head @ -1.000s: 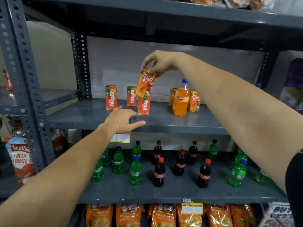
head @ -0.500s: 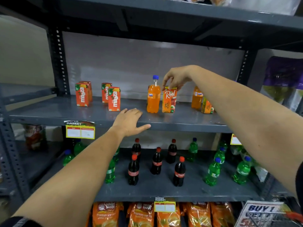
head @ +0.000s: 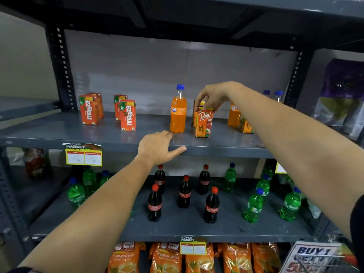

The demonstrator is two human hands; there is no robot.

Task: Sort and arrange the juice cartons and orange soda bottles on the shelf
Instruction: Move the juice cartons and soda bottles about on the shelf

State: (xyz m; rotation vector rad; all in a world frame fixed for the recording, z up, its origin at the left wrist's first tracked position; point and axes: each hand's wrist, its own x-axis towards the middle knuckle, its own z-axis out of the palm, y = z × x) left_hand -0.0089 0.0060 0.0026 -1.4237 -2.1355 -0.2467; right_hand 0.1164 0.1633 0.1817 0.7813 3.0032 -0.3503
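On the grey middle shelf [head: 59,133] stand several orange Maaza juice cartons [head: 128,115] at the left. An orange soda bottle [head: 178,111] with a blue cap stands in the middle. Just right of it, an orange Real juice carton [head: 203,124] rests upright on the shelf, and my right hand [head: 215,97] pinches its top. Another carton stands close behind it. Further right, another orange soda bottle [head: 234,116] and a Real carton [head: 246,126] are partly hidden by my right arm. My left hand [head: 159,147] lies flat on the shelf's front edge, fingers apart, holding nothing.
The shelf below holds cola bottles [head: 184,192] in the middle and green soda bottles [head: 254,206] at both sides. Orange tea packets [head: 167,257] fill the bottom row. A yellow price tag [head: 84,155] hangs on the shelf edge. Upright posts [head: 61,67] frame the bay.
My right hand carried the Real carton from above the Maaza cartons to the right and set it down beside the orange soda bottle. The view shifted right. My left hand stayed on the shelf edge.
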